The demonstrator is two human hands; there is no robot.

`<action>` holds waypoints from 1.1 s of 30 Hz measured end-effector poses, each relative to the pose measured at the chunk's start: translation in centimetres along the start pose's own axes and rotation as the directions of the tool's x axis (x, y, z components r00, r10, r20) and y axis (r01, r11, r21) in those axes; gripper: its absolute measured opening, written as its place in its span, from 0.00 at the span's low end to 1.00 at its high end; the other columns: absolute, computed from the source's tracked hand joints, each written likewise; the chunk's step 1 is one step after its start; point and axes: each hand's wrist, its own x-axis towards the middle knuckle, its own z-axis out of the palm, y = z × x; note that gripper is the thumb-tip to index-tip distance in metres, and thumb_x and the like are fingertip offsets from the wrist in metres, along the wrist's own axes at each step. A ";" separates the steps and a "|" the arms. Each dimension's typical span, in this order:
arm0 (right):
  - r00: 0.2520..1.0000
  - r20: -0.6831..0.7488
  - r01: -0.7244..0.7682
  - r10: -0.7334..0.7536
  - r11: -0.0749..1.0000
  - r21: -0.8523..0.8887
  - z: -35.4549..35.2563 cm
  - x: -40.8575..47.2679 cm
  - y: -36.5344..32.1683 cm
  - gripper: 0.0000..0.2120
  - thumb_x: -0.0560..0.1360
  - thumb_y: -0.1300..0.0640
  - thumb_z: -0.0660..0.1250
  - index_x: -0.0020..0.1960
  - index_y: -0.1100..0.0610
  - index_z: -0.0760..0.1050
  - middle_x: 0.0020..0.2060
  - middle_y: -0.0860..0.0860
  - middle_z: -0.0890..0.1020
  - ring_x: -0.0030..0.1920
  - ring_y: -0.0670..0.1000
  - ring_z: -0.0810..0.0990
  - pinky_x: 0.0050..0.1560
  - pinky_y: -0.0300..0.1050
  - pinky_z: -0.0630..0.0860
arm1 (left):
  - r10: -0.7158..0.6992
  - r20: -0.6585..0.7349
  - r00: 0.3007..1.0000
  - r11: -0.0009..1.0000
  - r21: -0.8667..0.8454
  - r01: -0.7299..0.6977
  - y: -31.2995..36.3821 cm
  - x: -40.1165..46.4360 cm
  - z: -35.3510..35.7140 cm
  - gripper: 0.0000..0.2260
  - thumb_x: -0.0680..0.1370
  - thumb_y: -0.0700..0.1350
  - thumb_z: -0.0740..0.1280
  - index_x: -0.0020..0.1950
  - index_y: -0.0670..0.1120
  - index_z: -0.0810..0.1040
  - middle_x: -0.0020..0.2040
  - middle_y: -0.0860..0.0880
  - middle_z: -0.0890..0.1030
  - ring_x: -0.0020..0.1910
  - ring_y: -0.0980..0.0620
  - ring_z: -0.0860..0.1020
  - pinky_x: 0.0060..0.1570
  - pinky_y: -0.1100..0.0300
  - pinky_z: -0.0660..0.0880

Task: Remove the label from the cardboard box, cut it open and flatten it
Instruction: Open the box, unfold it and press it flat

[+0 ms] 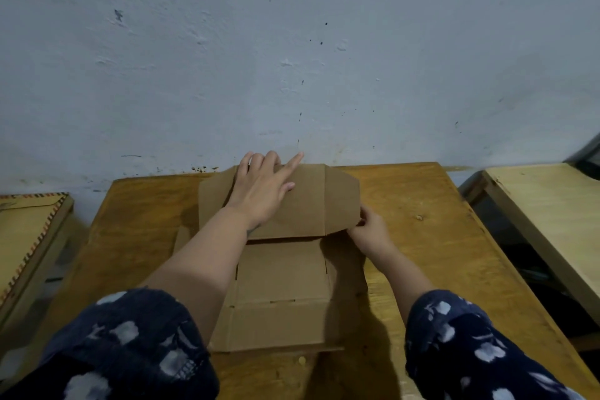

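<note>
A brown cardboard box (282,273) lies opened out on the wooden table (422,256), its panels spread toward me and toward the wall. The far panel stands partly raised and folded over. My left hand (259,195) rests flat on that far panel with its fingers spread, pressing on it. My right hand (370,230) pinches the right-hand corner flap of the same panel between thumb and fingers. No label and no cutting tool are visible.
A blue-grey wall stands right behind the table. A lighter wooden table (545,224) sits to the right across a dark gap. Another wooden surface with a striped edge (29,237) sits to the left. My patterned sleeves fill the bottom corners.
</note>
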 end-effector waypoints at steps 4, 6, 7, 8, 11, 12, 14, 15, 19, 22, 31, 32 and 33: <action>1.000 -0.010 0.012 -0.010 0.975 0.222 -1.5 -1.4 -2.0 0.19 0.77 0.68 0.58 0.64 0.54 0.72 0.55 0.50 0.77 0.54 0.48 0.75 0.44 0.40 0.75 | -0.005 -0.013 1.000 1.000 0.015 0.005 0.6 -1.2 0.1 0.24 0.82 0.53 0.53 0.78 0.56 0.50 0.61 0.46 0.69 0.60 0.46 0.66 0.71 0.48 0.54; 0.997 -0.051 0.066 -0.054 0.959 0.277 -2.0 -2.0 -3.1 0.17 0.77 0.66 0.59 0.63 0.53 0.73 0.53 0.49 0.78 0.52 0.47 0.77 0.40 0.37 0.74 | -0.007 -0.016 1.000 1.000 0.006 0.007 1.1 -1.9 0.0 0.24 0.82 0.52 0.53 0.78 0.57 0.50 0.61 0.46 0.69 0.60 0.46 0.66 0.71 0.48 0.54; 0.994 -0.061 0.103 -0.090 0.960 0.260 -2.1 -2.2 -3.5 0.15 0.78 0.63 0.61 0.62 0.51 0.74 0.52 0.48 0.79 0.52 0.47 0.77 0.39 0.35 0.74 | -0.003 -0.023 1.000 1.000 0.000 0.003 1.3 -2.3 0.1 0.24 0.82 0.52 0.54 0.78 0.57 0.50 0.61 0.46 0.69 0.60 0.45 0.66 0.70 0.48 0.54; 0.989 -0.069 0.144 -0.132 0.967 0.211 -2.1 -2.5 -3.7 0.13 0.78 0.61 0.62 0.61 0.50 0.75 0.52 0.48 0.79 0.52 0.47 0.78 0.39 0.35 0.74 | 0.002 -0.033 0.999 1.000 -0.009 -0.002 1.4 -2.9 0.2 0.24 0.82 0.52 0.54 0.78 0.57 0.50 0.60 0.46 0.69 0.60 0.45 0.66 0.70 0.48 0.54; 0.972 -0.119 0.218 -0.202 0.966 0.137 -1.7 -3.1 -3.4 0.10 0.77 0.62 0.63 0.52 0.51 0.79 0.51 0.50 0.82 0.52 0.46 0.78 0.44 0.33 0.74 | 0.015 -0.071 0.997 0.999 -0.036 -0.018 1.5 -4.3 0.3 0.24 0.82 0.50 0.57 0.77 0.57 0.55 0.59 0.48 0.72 0.59 0.46 0.68 0.68 0.49 0.58; 0.972 -0.132 0.212 -0.193 0.966 0.146 -1.5 -3.4 -3.1 0.10 0.77 0.63 0.64 0.50 0.50 0.79 0.51 0.50 0.83 0.52 0.46 0.78 0.46 0.34 0.74 | 0.026 -0.088 0.996 0.999 -0.044 -0.030 1.5 -4.7 0.2 0.23 0.82 0.50 0.58 0.76 0.57 0.57 0.58 0.49 0.73 0.58 0.47 0.70 0.67 0.50 0.60; 0.975 -0.148 0.187 -0.163 0.969 0.162 -1.5 -4.1 -2.3 0.11 0.76 0.63 0.65 0.47 0.48 0.80 0.49 0.50 0.83 0.53 0.48 0.79 0.52 0.43 0.78 | 0.049 -0.106 0.993 0.993 -0.104 -0.060 1.5 -5.7 -0.3 0.21 0.81 0.48 0.60 0.74 0.58 0.62 0.55 0.51 0.76 0.54 0.49 0.73 0.62 0.52 0.64; 0.976 -0.150 0.179 -0.155 0.970 0.162 -1.6 -4.4 -1.9 0.11 0.76 0.63 0.66 0.46 0.47 0.80 0.48 0.49 0.83 0.53 0.49 0.80 0.55 0.48 0.78 | 0.043 -0.106 0.993 0.983 -0.171 -0.061 1.5 -6.2 -0.7 0.20 0.81 0.47 0.61 0.73 0.58 0.65 0.53 0.53 0.77 0.52 0.50 0.75 0.59 0.54 0.67; 0.972 -0.167 0.189 -0.164 0.970 0.150 -1.9 -6.1 -0.3 0.13 0.75 0.64 0.67 0.43 0.46 0.80 0.43 0.46 0.84 0.51 0.49 0.81 0.58 0.54 0.78 | -0.103 -0.061 0.993 0.898 -0.434 0.067 0.8 -8.5 -2.2 0.13 0.78 0.49 0.65 0.62 0.56 0.78 0.53 0.55 0.83 0.52 0.55 0.79 0.51 0.59 0.76; 0.970 -0.167 0.201 -0.177 0.970 0.136 -1.9 -7.3 0.6 0.12 0.74 0.63 0.67 0.43 0.45 0.81 0.46 0.47 0.84 0.54 0.49 0.81 0.61 0.55 0.76 | -0.127 0.010 0.992 0.832 -0.544 0.112 0.5 -10.0 -2.7 0.10 0.77 0.48 0.67 0.56 0.54 0.82 0.55 0.55 0.83 0.55 0.59 0.79 0.58 0.62 0.73; 0.938 -0.293 0.243 -0.185 0.954 0.175 0.1 -8.2 1.0 0.11 0.75 0.65 0.66 0.45 0.49 0.81 0.46 0.48 0.84 0.50 0.47 0.82 0.57 0.49 0.78 | -0.158 -0.218 0.963 0.834 -0.552 0.012 1.2 -12.0 -1.7 0.08 0.75 0.39 0.70 0.52 0.47 0.85 0.49 0.51 0.85 0.50 0.56 0.82 0.55 0.61 0.77; 0.938 -0.291 0.244 -0.186 0.954 0.176 0.4 -8.2 1.1 0.11 0.75 0.65 0.66 0.45 0.50 0.81 0.45 0.48 0.84 0.50 0.46 0.82 0.56 0.48 0.78 | -0.160 -0.226 0.961 0.831 -0.556 0.007 1.2 -12.2 -1.6 0.08 0.75 0.39 0.70 0.51 0.47 0.85 0.49 0.51 0.85 0.49 0.56 0.82 0.55 0.60 0.78; 0.938 -0.289 0.245 -0.191 0.956 0.162 0.6 -8.1 1.2 0.11 0.75 0.65 0.66 0.45 0.50 0.81 0.45 0.48 0.84 0.49 0.44 0.81 0.56 0.46 0.78 | -0.162 -0.218 0.962 0.828 -0.561 0.012 1.0 -12.3 -1.6 0.08 0.75 0.40 0.70 0.51 0.48 0.85 0.49 0.51 0.85 0.49 0.57 0.81 0.55 0.61 0.77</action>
